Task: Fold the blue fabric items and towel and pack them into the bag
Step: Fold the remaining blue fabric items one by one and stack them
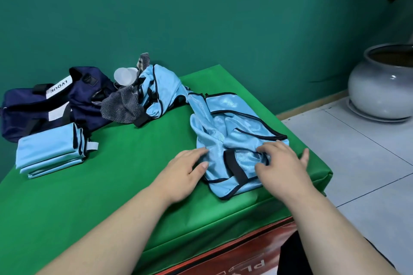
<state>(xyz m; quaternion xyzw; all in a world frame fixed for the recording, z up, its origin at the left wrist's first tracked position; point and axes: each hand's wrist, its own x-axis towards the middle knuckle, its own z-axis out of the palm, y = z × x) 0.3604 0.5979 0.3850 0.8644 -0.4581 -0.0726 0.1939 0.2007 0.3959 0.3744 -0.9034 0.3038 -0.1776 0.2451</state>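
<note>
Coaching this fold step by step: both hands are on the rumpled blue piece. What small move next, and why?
Probably spread the rumpled blue piece flat first: it lies bunched where the left hand and right hand touch it, unlike the folded blue stack by the bag.

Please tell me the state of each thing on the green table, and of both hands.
navy bag: slumped, opening not clear.
folded blue fabric: folded, stacked beside the navy bag.
grey striped towel: crumpled, unfolded.
clear cup: on its side.
far blue garment: crumpled, unfolded.
near blue garment: partly spread, unfolded.
left hand: open, fingers touching near blue garment.
right hand: pinching near blue garment.
</note>
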